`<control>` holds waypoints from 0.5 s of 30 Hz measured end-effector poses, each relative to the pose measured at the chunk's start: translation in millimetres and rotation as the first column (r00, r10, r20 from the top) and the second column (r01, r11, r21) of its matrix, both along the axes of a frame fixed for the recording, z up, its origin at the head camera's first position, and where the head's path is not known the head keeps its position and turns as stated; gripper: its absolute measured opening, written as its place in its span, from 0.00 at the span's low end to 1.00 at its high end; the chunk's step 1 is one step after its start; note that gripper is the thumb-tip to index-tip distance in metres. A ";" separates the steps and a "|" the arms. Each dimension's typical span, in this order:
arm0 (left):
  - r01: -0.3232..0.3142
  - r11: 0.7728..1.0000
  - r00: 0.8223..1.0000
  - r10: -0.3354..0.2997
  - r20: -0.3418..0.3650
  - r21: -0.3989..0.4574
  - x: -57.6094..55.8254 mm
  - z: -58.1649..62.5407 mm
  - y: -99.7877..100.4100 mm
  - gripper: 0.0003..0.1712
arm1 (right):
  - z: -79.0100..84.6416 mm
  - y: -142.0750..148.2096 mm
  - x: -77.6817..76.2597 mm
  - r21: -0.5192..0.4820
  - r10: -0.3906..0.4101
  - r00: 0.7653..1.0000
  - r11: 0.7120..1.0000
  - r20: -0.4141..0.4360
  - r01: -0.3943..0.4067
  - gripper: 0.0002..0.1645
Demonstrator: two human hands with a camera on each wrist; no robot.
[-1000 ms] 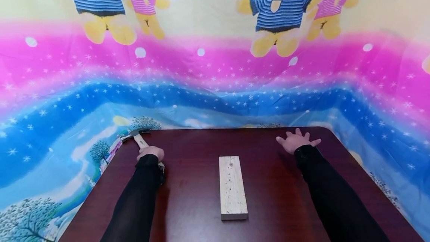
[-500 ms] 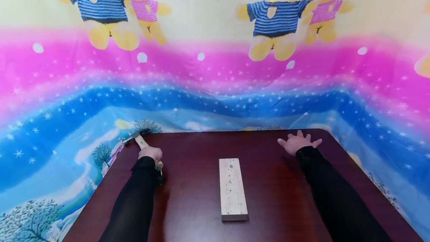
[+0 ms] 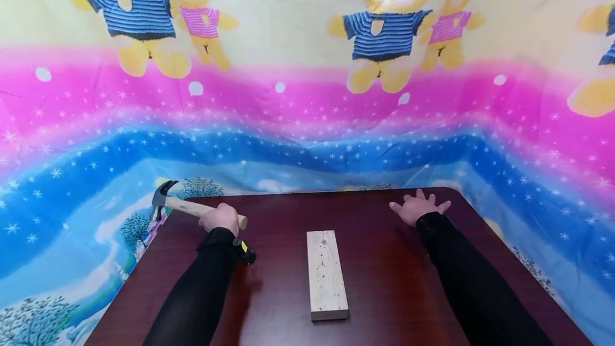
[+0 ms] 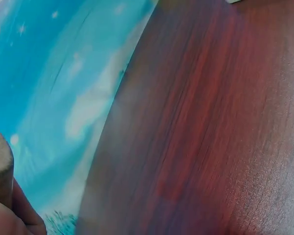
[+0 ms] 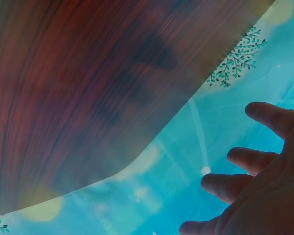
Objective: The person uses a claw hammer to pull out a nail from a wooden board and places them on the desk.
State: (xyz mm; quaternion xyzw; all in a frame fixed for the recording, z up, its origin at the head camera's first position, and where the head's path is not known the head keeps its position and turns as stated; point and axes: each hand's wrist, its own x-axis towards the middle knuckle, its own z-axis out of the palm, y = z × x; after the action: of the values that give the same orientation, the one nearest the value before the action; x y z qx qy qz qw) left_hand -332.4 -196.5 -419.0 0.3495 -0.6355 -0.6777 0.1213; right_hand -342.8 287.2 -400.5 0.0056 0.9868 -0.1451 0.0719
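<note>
My left hand (image 3: 221,218) grips the wooden handle of a claw hammer (image 3: 189,207) above the left part of the table. The dark metal head points left, out past the table's left edge, and the handle's butt sticks out to the right of the fist. In the left wrist view only the rounded handle end and part of the hand (image 4: 10,215) show at the lower left. My right hand (image 3: 415,210) is held over the far right of the table, fingers spread, holding nothing. Between the hands a pale wooden block (image 3: 326,274) lies lengthwise on the table.
The dark red-brown table (image 3: 375,260) has a rounded far right corner. Behind it and along its sides hangs a curtain (image 3: 298,111) printed with bears, snowflakes and trees. A small black device with a yellow mark (image 3: 245,251) sits at my left wrist.
My left wrist has turned, swinging the hammer from pointing away to pointing left, with its head now higher and farther out. My right hand stays spread in nearly the same place. The view has shifted slightly.
</note>
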 end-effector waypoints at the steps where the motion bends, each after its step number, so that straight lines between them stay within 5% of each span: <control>1: -0.007 1.000 1.000 0.006 -0.020 -0.013 -1.1 0.7 3.6 0.32 | 1.2 -1.6 1.4 0.002 -0.001 1.000 1.000 0.000 0.001 0.52; 2: -0.002 0.999 1.000 0.001 -0.030 -0.041 -2.8 1.9 7.0 0.33 | 2.3 -3.1 2.6 0.002 0.000 1.000 1.000 0.000 0.000 0.51; 3: -0.066 0.996 0.992 0.071 -0.101 0.057 -4.6 3.7 11.0 0.35 | 3.4 -4.4 3.9 0.004 -0.002 1.000 1.000 0.000 0.002 0.50; 9: -0.037 0.992 0.981 0.013 -0.194 -0.123 -14.0 22.1 32.4 0.31 | 5.6 -10.4 2.2 0.016 0.020 1.000 1.000 -0.008 -0.020 0.50; 12: -0.037 0.972 0.957 -0.032 -0.289 -0.231 -15.6 31.3 39.1 0.28 | 6.4 -15.3 -1.5 0.010 0.042 0.999 0.999 -0.021 -0.042 0.52; 15: -0.034 0.939 0.914 -0.110 -0.390 -0.343 -16.0 41.2 44.7 0.26 | 6.7 -16.2 -5.2 0.008 0.048 0.998 0.999 -0.037 -0.048 0.52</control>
State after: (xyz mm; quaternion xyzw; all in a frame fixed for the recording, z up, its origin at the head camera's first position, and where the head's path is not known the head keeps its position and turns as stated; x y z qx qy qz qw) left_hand -348.4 -151.8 -377.8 0.1629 -0.7116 -0.6163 0.2953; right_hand -348.0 271.0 -393.8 -0.0206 0.9883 -0.1399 0.0572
